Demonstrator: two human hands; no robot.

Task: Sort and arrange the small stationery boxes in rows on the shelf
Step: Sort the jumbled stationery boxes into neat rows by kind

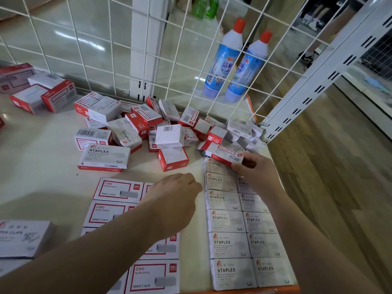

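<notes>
Right hand (257, 174) pinches staple box (224, 154), long axis running left-right.

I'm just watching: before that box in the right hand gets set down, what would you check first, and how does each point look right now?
1. Right hand has a firm grip on the red-and-white staples box: ok, fingers pinch its near end.
2. Box matches the grey STAPLES rows beneath it: cannot tell, its red-edged side shows, not its front.
3. Free slot at the far end of the right-hand row: cannot tell, the hand covers it.
4. Left hand clear of that spot: ok, it rests over the red-framed staples boxes.
5. Rows already laid are straight: ok.
6. Unsorted pile clear of the rows: not ok, loose boxes crowd the far end.
</notes>
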